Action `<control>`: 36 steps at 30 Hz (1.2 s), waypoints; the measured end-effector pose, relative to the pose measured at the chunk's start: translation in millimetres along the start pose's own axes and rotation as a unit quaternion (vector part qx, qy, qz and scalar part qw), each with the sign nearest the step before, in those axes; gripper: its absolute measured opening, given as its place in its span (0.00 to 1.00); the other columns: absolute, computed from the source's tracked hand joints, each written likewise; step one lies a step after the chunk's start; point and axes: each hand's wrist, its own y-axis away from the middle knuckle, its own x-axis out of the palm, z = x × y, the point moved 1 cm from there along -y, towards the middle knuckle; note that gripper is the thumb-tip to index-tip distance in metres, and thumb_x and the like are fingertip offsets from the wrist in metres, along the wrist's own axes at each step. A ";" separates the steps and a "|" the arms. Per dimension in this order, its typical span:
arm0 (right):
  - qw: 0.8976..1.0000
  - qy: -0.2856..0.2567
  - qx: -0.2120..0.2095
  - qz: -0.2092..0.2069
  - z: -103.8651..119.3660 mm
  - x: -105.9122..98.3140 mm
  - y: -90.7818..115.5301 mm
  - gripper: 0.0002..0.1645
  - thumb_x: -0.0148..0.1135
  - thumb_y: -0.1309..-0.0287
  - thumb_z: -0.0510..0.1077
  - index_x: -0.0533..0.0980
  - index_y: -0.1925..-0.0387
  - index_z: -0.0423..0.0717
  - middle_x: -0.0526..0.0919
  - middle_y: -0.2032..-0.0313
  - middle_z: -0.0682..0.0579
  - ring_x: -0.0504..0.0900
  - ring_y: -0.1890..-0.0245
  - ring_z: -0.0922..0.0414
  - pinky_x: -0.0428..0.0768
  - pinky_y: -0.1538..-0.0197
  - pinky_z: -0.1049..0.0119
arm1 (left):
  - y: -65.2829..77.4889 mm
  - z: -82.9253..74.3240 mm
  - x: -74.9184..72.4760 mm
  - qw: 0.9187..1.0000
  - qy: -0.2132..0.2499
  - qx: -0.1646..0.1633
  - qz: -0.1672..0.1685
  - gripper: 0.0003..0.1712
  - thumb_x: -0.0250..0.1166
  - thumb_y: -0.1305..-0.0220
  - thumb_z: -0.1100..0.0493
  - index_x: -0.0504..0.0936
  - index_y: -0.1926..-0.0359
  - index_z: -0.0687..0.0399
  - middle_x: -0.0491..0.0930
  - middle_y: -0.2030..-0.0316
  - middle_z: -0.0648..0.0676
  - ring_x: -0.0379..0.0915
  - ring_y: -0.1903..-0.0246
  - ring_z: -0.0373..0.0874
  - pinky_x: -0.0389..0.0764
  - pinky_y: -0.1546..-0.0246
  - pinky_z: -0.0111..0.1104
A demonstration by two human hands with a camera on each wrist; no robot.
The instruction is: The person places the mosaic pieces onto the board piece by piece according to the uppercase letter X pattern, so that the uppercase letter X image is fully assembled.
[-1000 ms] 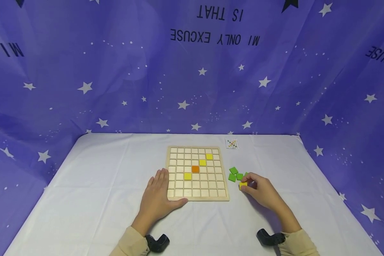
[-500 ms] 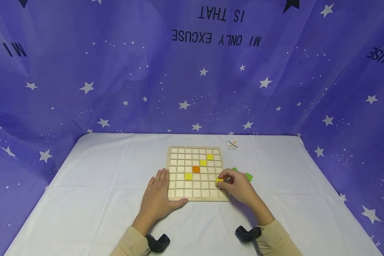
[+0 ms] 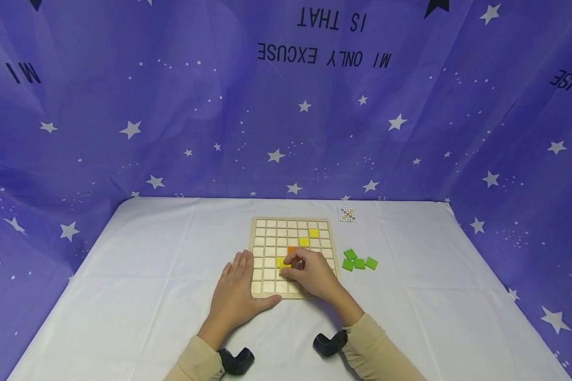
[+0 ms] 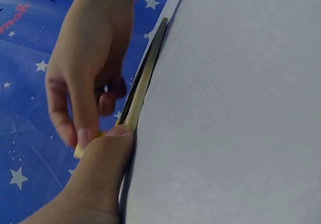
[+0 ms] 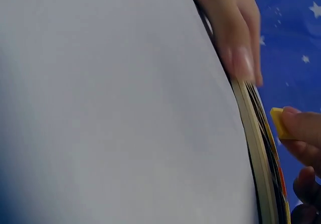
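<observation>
A wooden grid board (image 3: 269, 286) lies on the white table. My left hand (image 3: 235, 299) rests along its left edge, fingers straight, thumb on the near edge. Over the board's lower middle, my right hand (image 3: 316, 275) pinches a yellow tile (image 5: 279, 123) between thumb and fingers. That tile is raised above the grid in the right wrist view. Two yellow tiles, one at the upper right (image 3: 313, 233) and another just below it (image 3: 304, 242), sit in cells. An orange tile (image 3: 292, 250) follows on the same diagonal, partly hidden by the right hand. Another yellow tile (image 3: 280, 261) shows beside the right fingertips.
Several green tiles (image 3: 359, 263) lie loose right of the board. A small card with a coloured grid pattern (image 3: 348, 214) lies near the table's far edge. The table (image 3: 124, 296) meets a purple star-printed cloth behind and at both sides.
My right hand has carried the yellow tile leftward from beside the green tiles to above the board, uncovering the green tiles. The left hand has stayed on the board's edge.
</observation>
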 end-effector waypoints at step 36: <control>0.979 0.181 -0.096 0.007 19.8 29.7 -6.1 0.12 0.70 0.42 0.55 0.87 0.61 0.55 0.79 0.58 0.61 0.76 0.54 0.60 0.79 0.52 0.64 | -0.2 -0.2 0.4 1.000 -0.011 0.016 -0.009 0.75 0.58 0.55 0.14 0.51 0.24 0.66 0.53 0.24 0.62 0.47 0.23 0.56 0.52 0.23 0.51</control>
